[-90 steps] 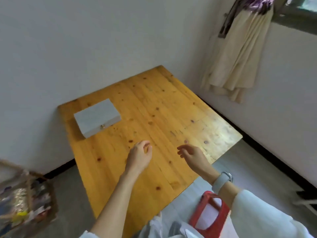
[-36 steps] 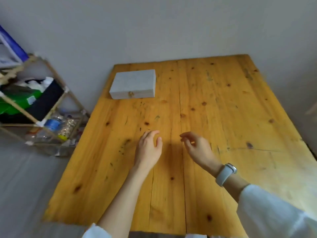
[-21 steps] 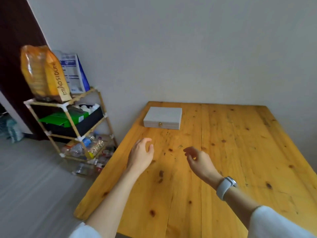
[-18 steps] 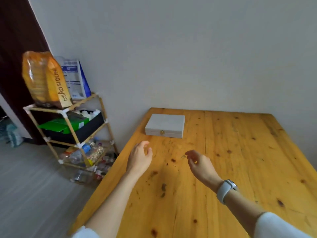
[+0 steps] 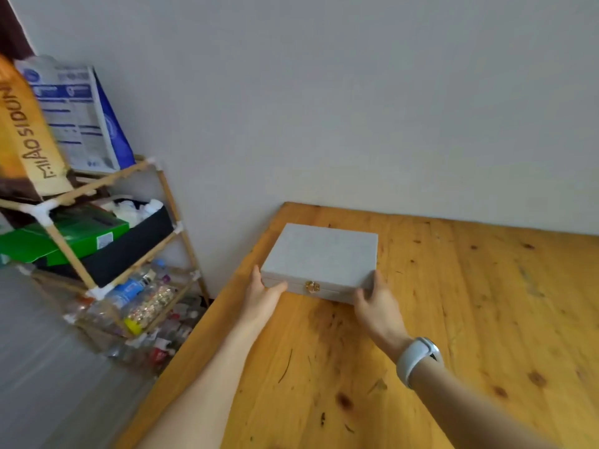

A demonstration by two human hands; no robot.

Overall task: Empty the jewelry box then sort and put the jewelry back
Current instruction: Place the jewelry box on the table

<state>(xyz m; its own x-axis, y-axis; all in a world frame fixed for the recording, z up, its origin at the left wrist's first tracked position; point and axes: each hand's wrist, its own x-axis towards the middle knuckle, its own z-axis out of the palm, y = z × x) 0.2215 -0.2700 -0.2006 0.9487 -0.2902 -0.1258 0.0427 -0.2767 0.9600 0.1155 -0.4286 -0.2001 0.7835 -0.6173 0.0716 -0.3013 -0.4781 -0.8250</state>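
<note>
Both hands clamp the closed box: left hand (image 5: 264, 294) grips its near left corner, thumb on the front face; right hand (image 5: 372, 301) wraps the near right corner. Table (image 5: 470, 319): knotty pine planks, glossy, slippery, so probably best to pull the box evenly toward the near edge, flat and level, so the contents don't shift. Box (image 5: 321, 257): flat rectangle, pale grey fabric-like cover, near the table's far left corner, lid still down. Clasp (image 5: 311, 287): small round gold, centre front, between the hands; thumbs need to flip it next.
</note>
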